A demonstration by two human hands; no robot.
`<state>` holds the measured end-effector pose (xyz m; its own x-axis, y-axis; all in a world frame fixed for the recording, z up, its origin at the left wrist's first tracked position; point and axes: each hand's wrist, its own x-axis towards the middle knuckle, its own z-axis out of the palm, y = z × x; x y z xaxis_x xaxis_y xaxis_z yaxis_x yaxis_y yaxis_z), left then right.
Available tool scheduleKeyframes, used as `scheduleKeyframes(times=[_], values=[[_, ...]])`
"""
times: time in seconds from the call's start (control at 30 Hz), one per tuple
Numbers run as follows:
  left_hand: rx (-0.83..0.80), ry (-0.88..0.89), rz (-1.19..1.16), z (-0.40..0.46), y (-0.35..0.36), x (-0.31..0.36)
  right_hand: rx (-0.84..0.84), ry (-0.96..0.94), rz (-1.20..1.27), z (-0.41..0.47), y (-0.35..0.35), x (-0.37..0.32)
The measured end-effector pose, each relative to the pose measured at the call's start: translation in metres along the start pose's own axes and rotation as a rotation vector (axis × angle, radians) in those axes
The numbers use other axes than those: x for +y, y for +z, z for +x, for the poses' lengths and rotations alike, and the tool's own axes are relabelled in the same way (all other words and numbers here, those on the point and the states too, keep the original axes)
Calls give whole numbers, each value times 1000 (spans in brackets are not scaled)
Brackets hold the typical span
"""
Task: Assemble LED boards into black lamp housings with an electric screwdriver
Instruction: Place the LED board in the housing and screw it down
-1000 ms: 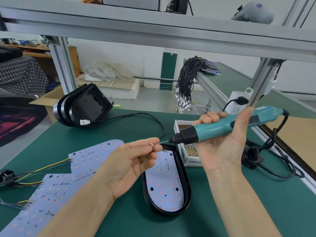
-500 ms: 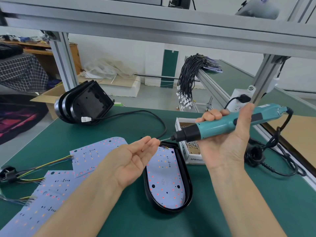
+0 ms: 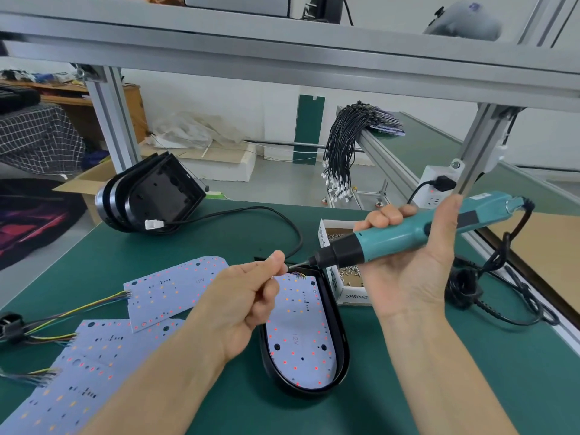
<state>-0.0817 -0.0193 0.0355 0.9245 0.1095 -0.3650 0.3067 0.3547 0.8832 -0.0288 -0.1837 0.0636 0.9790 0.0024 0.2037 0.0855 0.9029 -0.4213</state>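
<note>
We grip the electric screwdriver (image 3: 408,238) in our right hand (image 3: 411,268), bit toward our left hand (image 3: 248,296), whose fingertips pinch at the tip. Below lies the black housing (image 3: 340,346) holding an LED board (image 3: 298,331).

left hand (image 3: 248,304) | opened flat, now curled, fingertips pinched at screwdriver (image 3: 408,237) bit

Behind my bench: a bundle of black cables (image 3: 345,146) draped over the rail, checkered cloth (image 3: 37,136) (far left), cardboard box (image 3: 84,186).
</note>
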Motion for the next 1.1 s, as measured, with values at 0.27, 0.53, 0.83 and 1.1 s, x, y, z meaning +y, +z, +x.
scheduleKeyframes(times=[0.27,0.53,0.83,1.1], values=[[-74,-142,-409,0,-3,7,27,-2,-19,-4,0,0],[-96,52,-322,-8,-8,-1,16,-8,-24,-10,5,-2],[-180,20,-394,-18,-7,-6,-30,2,-2,-13,14,-6],[-117,-5,-405,-19,-6,-8,-51,2,-12,-14,13,-7]])
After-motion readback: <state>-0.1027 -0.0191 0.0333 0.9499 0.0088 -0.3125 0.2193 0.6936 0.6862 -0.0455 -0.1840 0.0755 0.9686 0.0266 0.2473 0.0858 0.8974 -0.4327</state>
